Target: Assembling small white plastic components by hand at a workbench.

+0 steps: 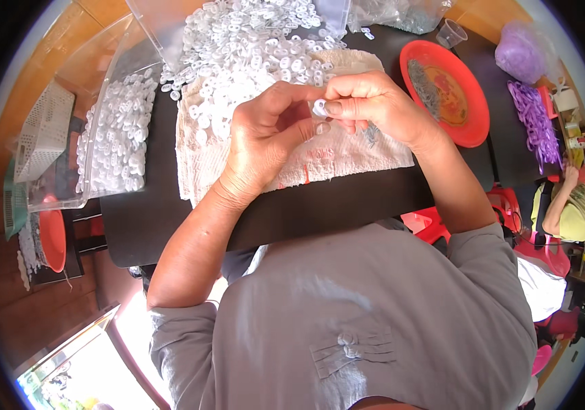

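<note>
1. White piece (319, 107): small, looped, held up between the two hands, above the front part of the cloth (364, 162).
2. Right hand (381, 102): thumb and forefinger pinched on the piece; other fingers curled beneath.
3. Left hand (265, 137): curled, forefinger tip near the top of the piece, thumb tip just below it. Whether it also grips the piece, or something thin, cannot tell.
4. Cloth: pale, rough-textured, lying on the dark desk (306, 222), with reddish marks toward its near edge.
5. Pile (251, 34): many similar white pieces, heaped at the far side, spilling onto the cloth and reaching near the left hand.
6. Grey strands (372, 137): small bundle on the cloth, just below the right hand.
7. Red plate (480, 102): right of the cloth, patterned centre, more grey strands (423, 85) along its left side.
8. Clear bin (60, 204): left of the pile, tilted in view, holding more white pieces (118, 133).
9. Clear cup (451, 33): beyond the red plate. Purple bag (519, 51) and purple strips (533, 126): farther right.
10. Another person (579, 215), yellow top: far right, well apart from the desk.
</note>
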A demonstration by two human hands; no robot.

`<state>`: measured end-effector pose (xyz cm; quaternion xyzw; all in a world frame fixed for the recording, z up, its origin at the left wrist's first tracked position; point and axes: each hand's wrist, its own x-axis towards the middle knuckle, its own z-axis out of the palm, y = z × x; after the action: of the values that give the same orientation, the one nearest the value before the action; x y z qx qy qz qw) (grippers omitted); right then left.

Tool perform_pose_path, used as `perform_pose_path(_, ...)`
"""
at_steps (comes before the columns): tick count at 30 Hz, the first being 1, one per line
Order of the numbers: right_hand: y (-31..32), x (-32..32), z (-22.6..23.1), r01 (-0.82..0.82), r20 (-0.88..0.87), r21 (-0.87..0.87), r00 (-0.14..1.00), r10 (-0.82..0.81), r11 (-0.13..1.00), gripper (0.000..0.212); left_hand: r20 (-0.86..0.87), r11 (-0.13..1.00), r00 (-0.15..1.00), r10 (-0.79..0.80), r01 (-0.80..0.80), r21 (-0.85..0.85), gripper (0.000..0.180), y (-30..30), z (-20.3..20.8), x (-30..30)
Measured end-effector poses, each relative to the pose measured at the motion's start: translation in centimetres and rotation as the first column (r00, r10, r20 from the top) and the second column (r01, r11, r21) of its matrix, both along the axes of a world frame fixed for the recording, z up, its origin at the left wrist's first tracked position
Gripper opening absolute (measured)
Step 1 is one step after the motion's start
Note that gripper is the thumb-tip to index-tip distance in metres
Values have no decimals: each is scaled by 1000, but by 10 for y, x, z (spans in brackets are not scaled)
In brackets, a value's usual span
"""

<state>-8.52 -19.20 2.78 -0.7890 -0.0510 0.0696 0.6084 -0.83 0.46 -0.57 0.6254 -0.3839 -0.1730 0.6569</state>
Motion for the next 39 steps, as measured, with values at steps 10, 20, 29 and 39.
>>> perform_pose_path(10,8,-5,-6,94,-46,187,995,-87,978,22,115,998,993,30,-23,-59,26,2,2,-4)
perform_pose_path(20,18,-4,-5,186,-35,170,983,-183,968,16,308,994,948,76,-49,-95,26,-1,-3,0)
perform_pose_path(29,8,0,-14,340,80,255,926,-370,905,25,71,897,901,427,-413,-157,24,35,60,-7)
perform_pose_path(39,-14,-8,13,404,161,396,854,-496,824,27,917,291,34,398,-952,-91,22,169,135,75)
